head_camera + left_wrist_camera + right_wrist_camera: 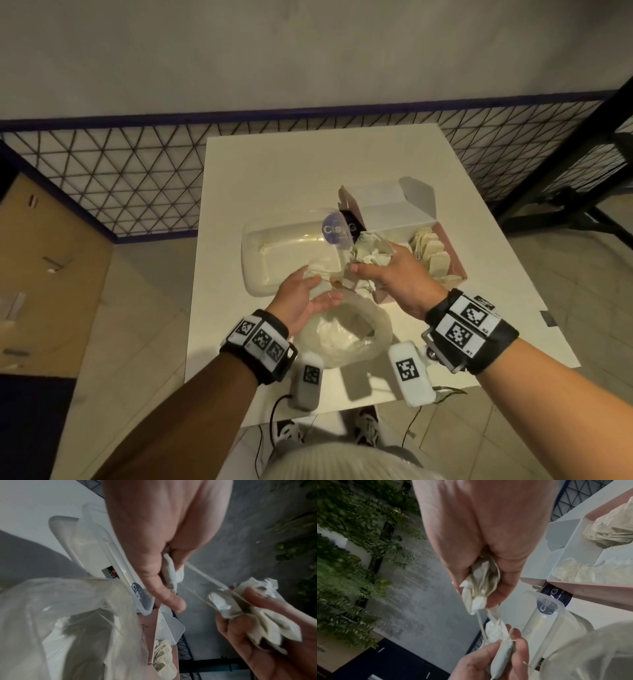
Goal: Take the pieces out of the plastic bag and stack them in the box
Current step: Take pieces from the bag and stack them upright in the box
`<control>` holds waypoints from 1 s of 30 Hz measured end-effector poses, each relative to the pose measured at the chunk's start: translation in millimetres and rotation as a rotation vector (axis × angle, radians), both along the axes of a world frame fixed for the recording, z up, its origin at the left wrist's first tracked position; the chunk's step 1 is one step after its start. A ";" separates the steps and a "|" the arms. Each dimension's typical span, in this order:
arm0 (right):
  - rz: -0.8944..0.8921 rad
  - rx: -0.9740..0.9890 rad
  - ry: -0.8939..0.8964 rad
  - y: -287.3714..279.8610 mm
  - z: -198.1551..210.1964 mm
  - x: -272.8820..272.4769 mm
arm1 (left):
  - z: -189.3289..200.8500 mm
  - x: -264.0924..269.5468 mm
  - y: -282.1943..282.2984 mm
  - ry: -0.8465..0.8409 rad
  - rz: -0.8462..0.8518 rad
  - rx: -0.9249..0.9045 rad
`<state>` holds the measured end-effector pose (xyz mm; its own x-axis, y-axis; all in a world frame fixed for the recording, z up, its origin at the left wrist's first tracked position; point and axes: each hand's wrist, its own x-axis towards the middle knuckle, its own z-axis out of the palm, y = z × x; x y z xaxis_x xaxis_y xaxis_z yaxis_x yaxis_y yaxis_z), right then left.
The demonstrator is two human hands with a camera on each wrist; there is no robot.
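On the smooth white table (pixel 479 192), the right hand (pixel 394 274) gripped a crumpled bunch of soft, cream paper sachets (pixel 371 255), its fingers curled round them above the near-left corner of the box (pixel 454 274). The left hand (pixel 301 298) pinched a single flat sachet (pixel 502 654) between thumb and fingertips; thin strings (pixel 202 577) ran taut from it to the bunch in the right hand, the two tangled together. Both hands hovered just above the plastic bag (pixel 342 335), a thin, wrinkled, translucent sack lying open at the near edge of the table, with a few pale pieces still dim inside it. The box, pink cardboard with a white lining and its lid flap (pixel 407 198) standing up at the far side, held a neat row of upright sachets (pixel 433 253) along its right wall. Left of it and touching its corner lay a clear, rounded plastic container (pixel 291 253) with a blue round label (pixel 337 228).
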<state>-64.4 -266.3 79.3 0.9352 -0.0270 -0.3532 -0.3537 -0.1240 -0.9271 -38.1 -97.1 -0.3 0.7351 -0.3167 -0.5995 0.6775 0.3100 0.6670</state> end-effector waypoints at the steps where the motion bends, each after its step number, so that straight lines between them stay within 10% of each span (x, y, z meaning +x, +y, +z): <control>1: 0.006 0.002 -0.008 1.6 -1.4 -2.9 | -3.7 0.7 1.9 0.019 0.051 0.024; 15: -0.063 0.074 -0.075 -22.9 13.7 -15.5 | -16.8 8.7 33.5 0.119 0.209 0.177; 30: 0.299 -1.023 -0.429 30.0 -42.4 -8.9 | 15.2 -13.8 -19.7 0.158 0.018 -0.480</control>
